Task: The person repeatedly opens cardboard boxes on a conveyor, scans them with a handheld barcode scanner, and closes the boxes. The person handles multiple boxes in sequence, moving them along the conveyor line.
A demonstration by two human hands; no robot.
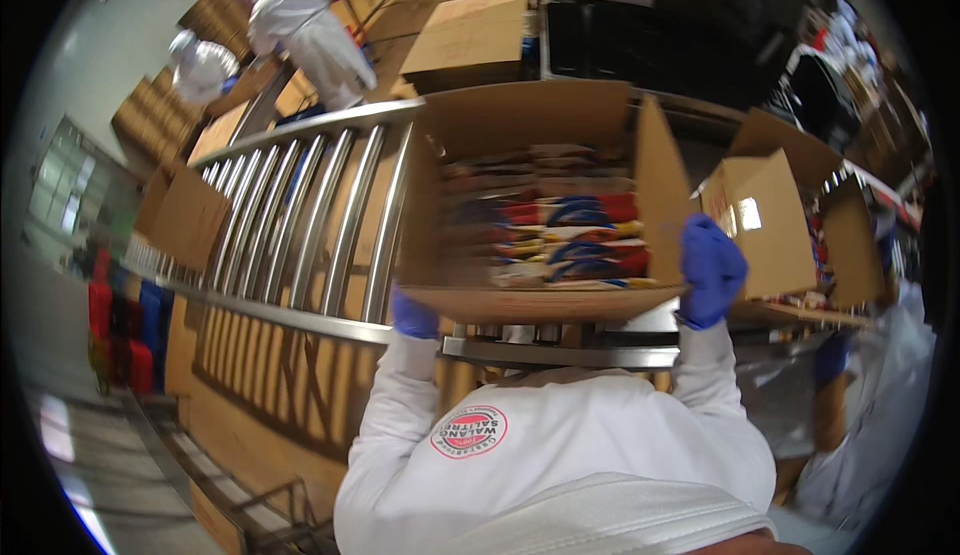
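Note:
An open cardboard box [540,303] stands in front of me at the roller conveyor, its flaps raised. Rows of glossy packets [592,232] in red, blue, white and yellow fill its bottom; those at the left lie in shade and blur. My left hand [415,315], in a blue glove, is at the box's near left corner, its fingers mostly hidden behind the cardboard. At the near right corner is my right hand [709,270], also gloved in blue, with its fingers curled at the edge of the flap.
The roller conveyor [315,217] runs off to the left, where another open box [184,217] stands. To the right is an open box [772,232] with packets, near a co-worker's sleeve [892,390]. Flat cardboard stacks [472,37] lie beyond. Two people [300,37] in white work at the back left.

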